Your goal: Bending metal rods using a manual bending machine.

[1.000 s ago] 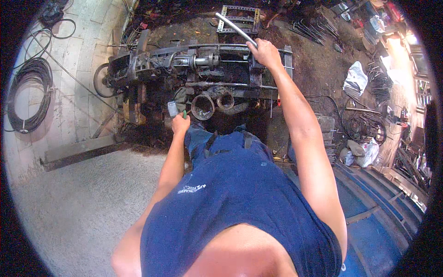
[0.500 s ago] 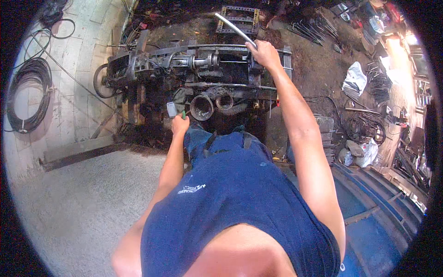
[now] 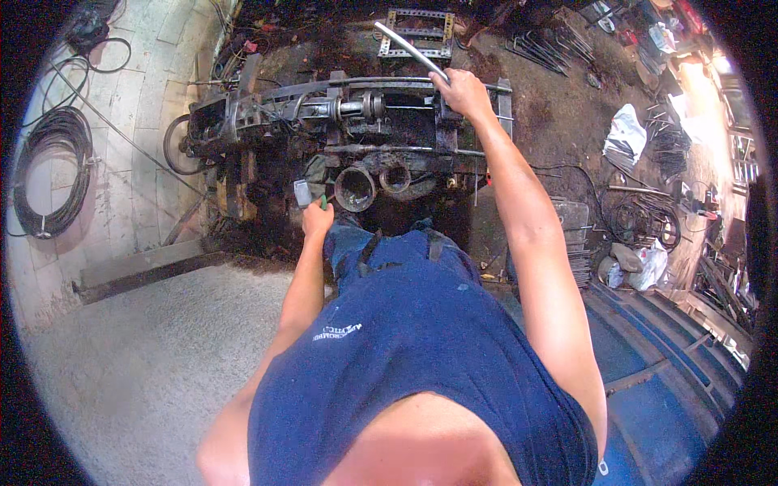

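My right hand [image 3: 468,93] is wrapped round the lower end of a pale metal bar [image 3: 409,49], which slants up to the left over the far side of a greasy machine [image 3: 351,108] with a shaft and rails. Lower left, my left hand [image 3: 318,219] is closed at the machine's near side, on a small tool with a green handle [image 3: 323,202]; its kind cannot be made out. A grey box-like piece [image 3: 302,193] sits right beside those fingers. Two round, dirty metal cups [image 3: 355,188] stand just right of this hand, in front of my legs.
A coil of black cable [image 3: 53,170] hangs on the pale wall at left. Beyond the machine stands a perforated metal frame [image 3: 416,34]. Metal rods [image 3: 545,53], a white sack [image 3: 624,136] and coiled wire [image 3: 644,223] lie on the dark floor at right. Blue metal sheeting [image 3: 648,381] is at lower right.
Both hands keep their grips and almost the same places. The view has shifted very slightly; the bar and machine show no clear movement.
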`<state>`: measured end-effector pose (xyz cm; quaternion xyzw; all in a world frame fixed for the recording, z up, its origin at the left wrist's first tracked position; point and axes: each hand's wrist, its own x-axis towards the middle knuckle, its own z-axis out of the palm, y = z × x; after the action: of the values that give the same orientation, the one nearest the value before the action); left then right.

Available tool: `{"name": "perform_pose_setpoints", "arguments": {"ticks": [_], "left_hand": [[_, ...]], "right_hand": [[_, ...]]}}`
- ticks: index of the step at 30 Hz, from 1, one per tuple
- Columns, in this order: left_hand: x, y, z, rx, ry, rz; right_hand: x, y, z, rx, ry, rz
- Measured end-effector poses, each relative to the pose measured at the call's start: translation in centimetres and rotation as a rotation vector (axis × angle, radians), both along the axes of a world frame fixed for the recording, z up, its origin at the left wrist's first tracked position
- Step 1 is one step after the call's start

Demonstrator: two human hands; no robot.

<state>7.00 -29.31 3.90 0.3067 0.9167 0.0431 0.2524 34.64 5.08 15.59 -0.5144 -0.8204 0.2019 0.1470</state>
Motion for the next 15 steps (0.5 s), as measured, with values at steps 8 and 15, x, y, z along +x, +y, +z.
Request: {"name": "perform_pose_setpoints", "arguments": {"ticks": [8, 15], "left_hand": [[0.5, 0.5, 1.0, -0.017, -0.023, 0.023], [0.5, 0.5, 0.7, -0.023, 0.031, -0.037]], "right_hand": [[0.0, 0.2, -0.2, -0.032, 0.021, 0.007], [-0.3, -0.1, 0.1, -0.006, -0.038, 0.001]]}}
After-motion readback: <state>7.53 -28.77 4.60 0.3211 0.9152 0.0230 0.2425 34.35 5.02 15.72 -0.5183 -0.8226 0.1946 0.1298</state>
